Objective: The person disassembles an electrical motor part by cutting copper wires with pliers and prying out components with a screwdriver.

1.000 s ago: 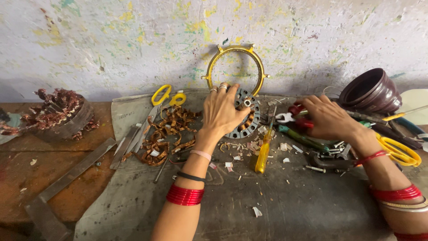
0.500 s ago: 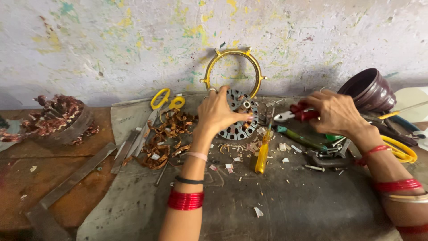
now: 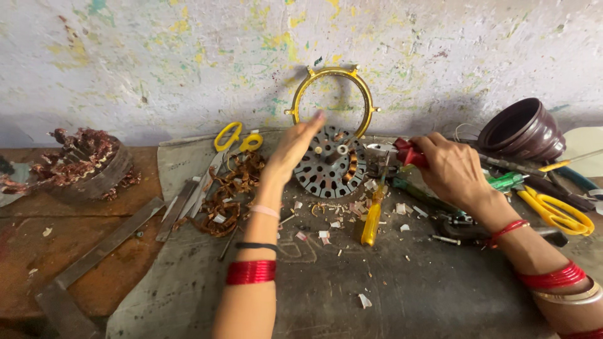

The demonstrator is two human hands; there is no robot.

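A round slotted metal motor core (image 3: 331,164) with some copper winding lies on the grey mat near the wall. My left hand (image 3: 291,149) is at its left edge, fingers straight and together, not gripping anything. My right hand (image 3: 447,167) is closed on red-handled pliers (image 3: 406,152), just right of the core. A yellow-handled screwdriver (image 3: 372,217) lies in front of the core among bits of paper.
A yellow metal ring (image 3: 333,100) leans on the wall. Yellow scissors (image 3: 234,139) and a heap of copper wire (image 3: 223,196) lie left. A wound core (image 3: 81,162) sits far left. A dark bowl (image 3: 520,130), more scissors (image 3: 556,209) and tools lie right.
My left hand lifted off the core's top and turned edge-on at its left side, uncovering it. My right hand has picked the red pliers up and brought them nearer the core.
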